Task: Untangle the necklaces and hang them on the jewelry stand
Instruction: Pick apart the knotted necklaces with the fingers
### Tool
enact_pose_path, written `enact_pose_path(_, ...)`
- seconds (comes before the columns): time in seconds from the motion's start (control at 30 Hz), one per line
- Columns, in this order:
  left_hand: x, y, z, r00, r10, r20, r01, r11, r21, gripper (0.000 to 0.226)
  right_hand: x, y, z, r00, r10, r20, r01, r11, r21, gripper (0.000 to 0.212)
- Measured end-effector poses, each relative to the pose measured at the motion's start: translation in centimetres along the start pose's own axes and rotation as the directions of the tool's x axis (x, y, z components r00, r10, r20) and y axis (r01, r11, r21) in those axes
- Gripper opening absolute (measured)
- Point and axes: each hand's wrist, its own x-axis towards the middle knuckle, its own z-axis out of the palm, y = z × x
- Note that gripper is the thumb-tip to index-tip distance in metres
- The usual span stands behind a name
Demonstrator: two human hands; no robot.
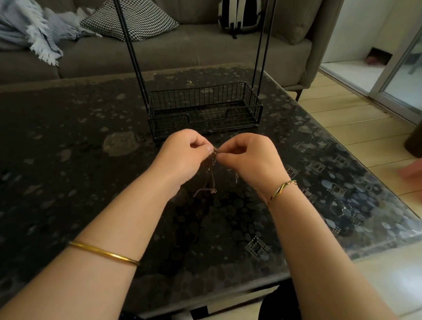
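L hand (pixel 182 155), R hand (pixel 253 160) pinch tangled necklaces (pixel 210 182) nr jewelry stand (pixel 205 101).

Daylight comes in through the sliding glass door (pixel 412 57) at the right, washing out the pale tiled floor (pixel 354 125) near it. The dark speckled glass-topped surface (pixel 55 135) catches bluish reflections along its right corner and stays dim on the left. Wide-angle distortion bows the uprights of the black wire stand (pixel 204 101) and the surface's edges. The thin tangled necklace chains (pixel 212 182) are softly blurred against the dark top.
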Motion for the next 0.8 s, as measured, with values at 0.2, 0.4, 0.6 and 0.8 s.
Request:
enact_pose_path(0.2,0.19,0.07,-0.16,0.999,-0.05,0.019,0.05,0.999,0.01,0.008,-0.05,-0.14,-0.31,0.999,-0.016,-0.037,0.015,1.0,-0.012,0.003)
enact_pose_path(0.4,0.33,0.2,-0.04,0.991,-0.088,0.104,0.082,0.995,0.052,0.015,-0.01,-0.19,-0.14,0.996,-0.003,-0.094,0.004,1.0,0.015,0.005)
enact_pose_path(0.6,0.39,0.1,0.01,0.991,-0.092,0.096,0.089,0.995,0.034,0.019,0.07,-0.01,-0.03,0.997,0.002,-0.081,-0.002,1.0,0.002,0.004)
enact_pose_path(0.8,0.41,0.03,-0.21,0.991,-0.112,0.072,0.112,0.994,0.007,0.017,-0.24,-0.46,-0.35,1.0,-0.004,-0.031,0.005,1.0,0.027,0.005)
